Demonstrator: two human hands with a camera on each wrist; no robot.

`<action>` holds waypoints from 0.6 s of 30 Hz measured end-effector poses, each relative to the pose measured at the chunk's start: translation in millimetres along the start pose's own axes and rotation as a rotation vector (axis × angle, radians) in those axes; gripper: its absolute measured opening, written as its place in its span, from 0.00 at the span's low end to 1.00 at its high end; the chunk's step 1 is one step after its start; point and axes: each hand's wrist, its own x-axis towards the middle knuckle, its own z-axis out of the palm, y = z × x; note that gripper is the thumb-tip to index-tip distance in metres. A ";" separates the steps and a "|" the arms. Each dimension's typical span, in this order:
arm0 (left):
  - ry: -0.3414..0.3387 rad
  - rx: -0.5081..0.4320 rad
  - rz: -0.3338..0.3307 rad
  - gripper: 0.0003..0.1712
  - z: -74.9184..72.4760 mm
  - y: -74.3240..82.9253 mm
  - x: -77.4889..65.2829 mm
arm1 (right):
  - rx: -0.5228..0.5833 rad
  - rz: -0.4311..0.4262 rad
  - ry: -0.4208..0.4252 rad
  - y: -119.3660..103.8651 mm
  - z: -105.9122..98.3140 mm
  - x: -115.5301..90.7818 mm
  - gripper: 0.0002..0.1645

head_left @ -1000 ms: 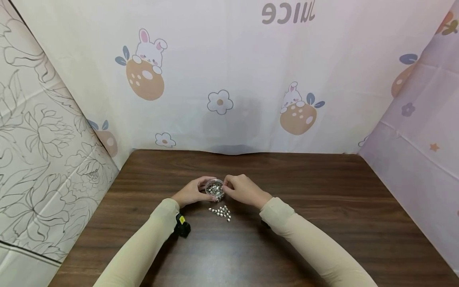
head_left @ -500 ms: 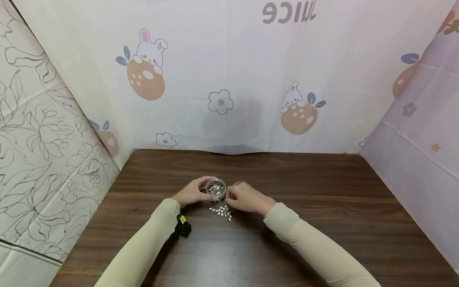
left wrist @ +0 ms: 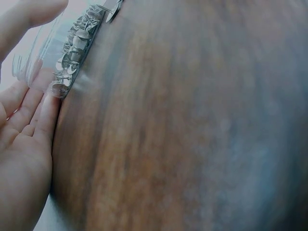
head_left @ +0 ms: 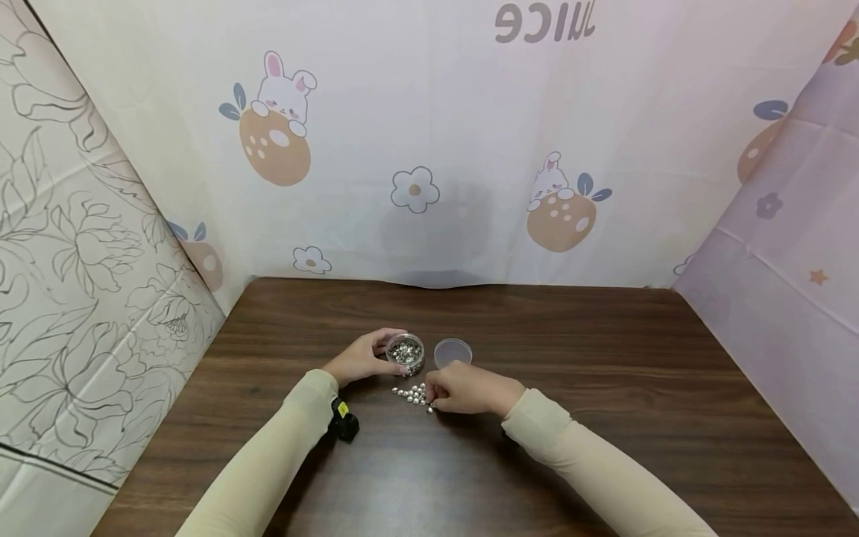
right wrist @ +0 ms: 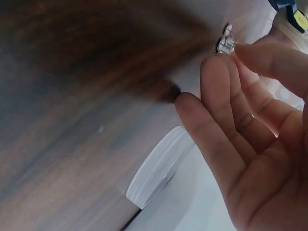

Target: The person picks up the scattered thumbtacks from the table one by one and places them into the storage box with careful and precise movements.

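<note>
My left hand (head_left: 362, 359) grips a clear round plastic jar (head_left: 422, 349) from the left, its thumb on the near side. Inside are many silver thumbtacks (left wrist: 77, 43), seen through the wall in the left wrist view. Loose thumbtacks (head_left: 411, 393) lie in a small pile on the table just in front of the jar. At the right end of this pile is my right hand (head_left: 470, 388), its thumb and fingers bent together at the tacks. In the right wrist view the thumb tip meets the tacks (right wrist: 226, 44); whether it pinches one I cannot tell.
A clear round lid (head_left: 453, 350) lies on the table right of the jar, behind the right hand. Under everything is a dark wood-grain table (head_left: 604, 373). A printed curtain (head_left: 470, 134) hangs along its far edge, with others at the sides.
My right hand has moved from the jar's rim rightward and toward me, down to the loose thumbtacks, uncovering the lid. The left hand keeps holding the jar in place.
</note>
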 end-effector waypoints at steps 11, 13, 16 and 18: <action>-0.002 0.013 -0.009 0.41 -0.2 2.2 -1.0 | -0.074 0.006 0.055 -3.2 5.8 -1.2 0.04; -0.002 0.015 -0.010 0.41 -0.2 2.2 -0.8 | -0.092 0.009 0.078 -4.3 6.8 -0.8 0.06; -0.005 0.017 -0.013 0.41 -0.2 2.3 -0.7 | -0.113 0.012 0.102 -5.9 8.0 -0.4 0.08; -0.008 0.016 -0.009 0.41 -0.4 2.8 -0.6 | -0.126 0.015 0.110 -6.4 8.7 -0.3 0.08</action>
